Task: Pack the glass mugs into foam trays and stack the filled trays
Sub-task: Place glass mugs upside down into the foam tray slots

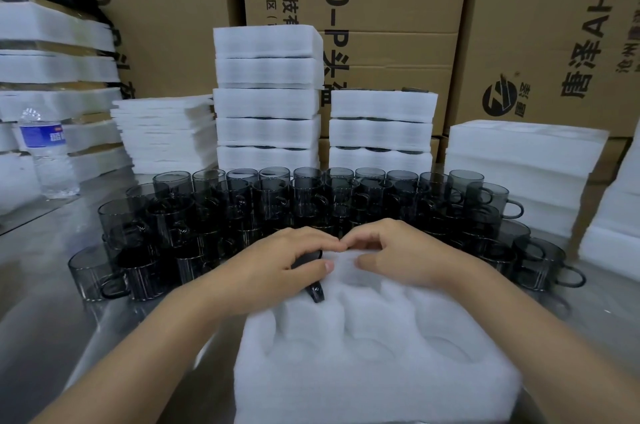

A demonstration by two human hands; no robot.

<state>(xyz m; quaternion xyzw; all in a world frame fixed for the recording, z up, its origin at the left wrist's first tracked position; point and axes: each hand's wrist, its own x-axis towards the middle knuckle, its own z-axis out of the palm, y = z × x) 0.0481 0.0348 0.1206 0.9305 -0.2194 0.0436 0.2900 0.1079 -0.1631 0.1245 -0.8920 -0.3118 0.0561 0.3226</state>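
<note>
While left hand [287, 255] grips mug [316, 292] | right hand [398, 250] grips foam tray [346, 375]

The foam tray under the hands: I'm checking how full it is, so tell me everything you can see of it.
The foam tray is a thick white block of soft foam with rounded pockets in its top. It lies flat on the metal table, nearest the camera. The visible pockets are empty, except the far left one, where the left hand holds a dark glass mug. The right hand grips the far edge.
</note>
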